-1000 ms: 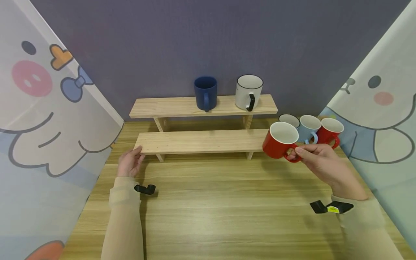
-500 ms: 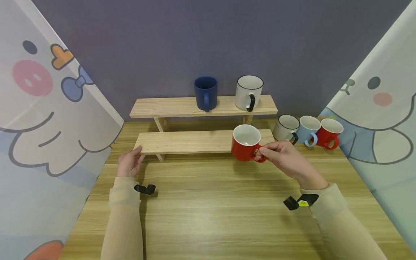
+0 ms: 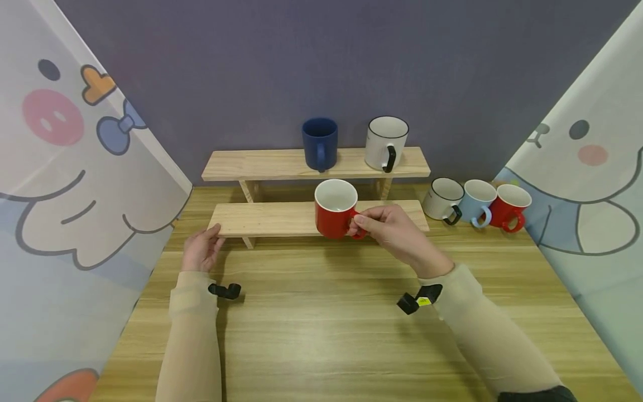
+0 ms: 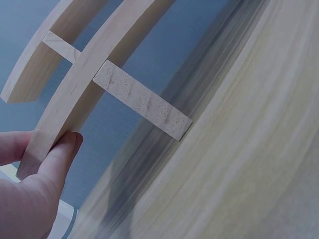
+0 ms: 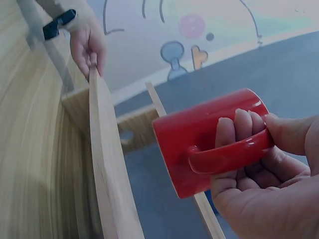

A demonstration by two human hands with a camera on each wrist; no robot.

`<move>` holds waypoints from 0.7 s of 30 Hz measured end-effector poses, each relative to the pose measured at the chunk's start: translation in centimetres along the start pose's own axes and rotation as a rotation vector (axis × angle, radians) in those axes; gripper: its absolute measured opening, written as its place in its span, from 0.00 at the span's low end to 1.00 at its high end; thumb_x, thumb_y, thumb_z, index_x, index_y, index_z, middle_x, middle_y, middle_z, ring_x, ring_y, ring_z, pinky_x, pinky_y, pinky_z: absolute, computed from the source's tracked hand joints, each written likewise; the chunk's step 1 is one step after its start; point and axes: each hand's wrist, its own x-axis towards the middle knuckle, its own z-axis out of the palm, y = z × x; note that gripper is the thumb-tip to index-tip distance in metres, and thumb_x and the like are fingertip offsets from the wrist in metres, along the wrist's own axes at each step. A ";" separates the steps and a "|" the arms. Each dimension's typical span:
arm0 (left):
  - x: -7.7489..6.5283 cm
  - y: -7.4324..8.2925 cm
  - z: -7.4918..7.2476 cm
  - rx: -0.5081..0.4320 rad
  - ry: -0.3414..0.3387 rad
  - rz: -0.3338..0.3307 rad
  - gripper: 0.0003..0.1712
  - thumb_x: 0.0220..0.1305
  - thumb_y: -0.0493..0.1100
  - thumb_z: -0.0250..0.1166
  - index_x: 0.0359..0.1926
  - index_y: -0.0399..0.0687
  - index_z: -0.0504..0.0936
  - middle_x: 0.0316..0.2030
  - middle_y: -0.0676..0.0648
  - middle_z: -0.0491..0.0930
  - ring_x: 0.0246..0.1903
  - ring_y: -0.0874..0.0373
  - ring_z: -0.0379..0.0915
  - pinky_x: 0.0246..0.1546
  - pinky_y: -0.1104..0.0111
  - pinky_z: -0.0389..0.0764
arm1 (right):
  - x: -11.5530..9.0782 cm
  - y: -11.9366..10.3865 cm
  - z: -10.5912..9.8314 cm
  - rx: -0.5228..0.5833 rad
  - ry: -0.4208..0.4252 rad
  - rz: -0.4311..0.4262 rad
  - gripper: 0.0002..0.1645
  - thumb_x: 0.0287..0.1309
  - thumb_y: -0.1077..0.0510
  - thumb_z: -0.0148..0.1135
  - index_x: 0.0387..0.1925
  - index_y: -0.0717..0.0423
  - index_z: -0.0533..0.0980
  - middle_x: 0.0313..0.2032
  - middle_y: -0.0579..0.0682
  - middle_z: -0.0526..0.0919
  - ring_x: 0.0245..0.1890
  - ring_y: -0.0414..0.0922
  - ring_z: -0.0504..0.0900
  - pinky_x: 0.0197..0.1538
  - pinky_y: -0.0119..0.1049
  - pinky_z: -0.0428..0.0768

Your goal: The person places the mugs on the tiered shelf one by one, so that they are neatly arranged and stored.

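My right hand (image 3: pixel 397 234) grips a red mug (image 3: pixel 331 222) by its handle, fingers threaded through the loop in the right wrist view. The mug, white inside, hovers upright over the lower board (image 3: pixel 271 219) of a two-tier wooden shelf; the right wrist view shows a gap between mug and board. My left hand (image 3: pixel 201 250) pinches the left end of that lower board between thumb and fingers, as the left wrist view shows. A dark blue mug (image 3: pixel 320 146) and a white mug with black rim and handle (image 3: pixel 385 144) stand on the upper board (image 3: pixel 251 164).
Right of the shelf, a black-rimmed white mug (image 3: pixel 443 200), a light blue mug (image 3: pixel 476 204) and another red mug (image 3: pixel 508 209) stand in a row on the wooden table (image 3: pixel 311 324). A grey panel (image 3: pixel 251 72) rises behind, with cartoon-printed panels at both sides.
The right hand has carried the red mug leftward from beside the row of mugs to above the middle of the lower board. The left hand stays at the board's end.
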 end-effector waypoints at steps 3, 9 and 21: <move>0.0 0.0 0.0 -0.004 -0.006 -0.001 0.23 0.70 0.31 0.66 0.61 0.36 0.67 0.35 0.43 0.84 0.32 0.58 0.84 0.43 0.76 0.83 | 1.0 0.0 1.4 0.032 0.005 0.002 0.12 0.73 0.66 0.59 0.41 0.77 0.80 0.35 0.59 0.85 0.41 0.51 0.85 0.53 0.41 0.84; 0.0 0.1 0.0 -0.011 -0.011 -0.006 0.21 0.70 0.31 0.66 0.59 0.36 0.67 0.34 0.43 0.84 0.31 0.58 0.84 0.41 0.75 0.84 | 2.8 -0.3 3.7 0.028 0.049 0.011 0.12 0.72 0.65 0.60 0.43 0.75 0.81 0.35 0.59 0.86 0.42 0.51 0.83 0.56 0.44 0.82; -0.1 0.0 0.1 0.042 0.004 0.004 0.16 0.71 0.33 0.66 0.54 0.36 0.71 0.31 0.45 0.83 0.26 0.60 0.81 0.29 0.78 0.84 | 7.4 -1.5 8.2 0.060 0.103 -0.043 0.12 0.72 0.62 0.62 0.41 0.72 0.83 0.34 0.60 0.87 0.42 0.58 0.82 0.52 0.41 0.83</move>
